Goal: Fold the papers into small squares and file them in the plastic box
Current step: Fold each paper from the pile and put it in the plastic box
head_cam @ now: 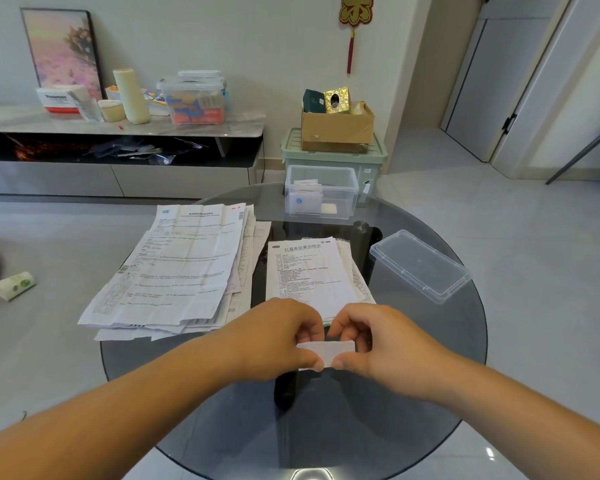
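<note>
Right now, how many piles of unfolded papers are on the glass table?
2: a large pile at the left of the table, a smaller pile in the middle, before the plastic box. Lower sheets are hidden.

From my seat I can read one line for certain: the heading on the leaflet (309,271) at the middle of the table, 红霉素软膏说明书. Its body text below is too small to make out. The big sheet (181,261) to the left carries barcodes at its left edge and far right corner, and dense print I cannot read. On the far wall, the ornament (355,8) bears one gold character, seemingly 乐, its top cut off. The white carton (61,100) on the far-left shelf has a dark brand word, too blurred to read. The folded slip (326,353) nearest me shows nothing legible.
</note>
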Tool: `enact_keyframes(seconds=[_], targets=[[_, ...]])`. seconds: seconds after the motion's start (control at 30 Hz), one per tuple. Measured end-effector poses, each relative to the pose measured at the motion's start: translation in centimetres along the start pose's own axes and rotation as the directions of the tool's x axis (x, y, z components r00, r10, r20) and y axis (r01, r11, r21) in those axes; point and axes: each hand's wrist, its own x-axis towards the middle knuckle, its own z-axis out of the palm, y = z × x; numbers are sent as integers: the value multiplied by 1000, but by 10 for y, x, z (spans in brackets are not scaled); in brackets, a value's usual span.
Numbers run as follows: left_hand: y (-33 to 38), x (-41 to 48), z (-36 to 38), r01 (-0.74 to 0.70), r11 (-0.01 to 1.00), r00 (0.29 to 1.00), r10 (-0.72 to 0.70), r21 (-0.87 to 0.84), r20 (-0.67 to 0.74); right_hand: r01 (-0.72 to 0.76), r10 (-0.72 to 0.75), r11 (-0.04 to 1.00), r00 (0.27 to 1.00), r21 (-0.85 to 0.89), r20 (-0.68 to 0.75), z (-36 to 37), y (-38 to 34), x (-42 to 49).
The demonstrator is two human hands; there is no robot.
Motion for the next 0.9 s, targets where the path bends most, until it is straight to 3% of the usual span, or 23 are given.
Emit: enact_keyframes(seconds=[0.1,0.3,0.5,0.67,0.77,0.9], targets=[[2,8,-21,-7,1000,998,7,6,-70,64,-70,996,992,-63,-104,-14,-11,6],[2,64,-81,-31,990,964,66,137,-259,198,-316,878,924,-436,-217,-63,-37,68],[-29,146,-136,-1,945,887,152,327,-436,126,-287,894,897,-429,-335,-113,-32,175],[-59,201,-148,62,817,938,149,573,-314,25,-132,979,838,-205,-530,-143,-15,249],[-65,223,-144,14,734,970,154,679,-187,-21,-102,975,843,-222,-528,-146,-8,280],[-73,239,-142,-38,708,979,169,705,-118,-37,-102,963,865,-265,-492,-142,-2,302]])
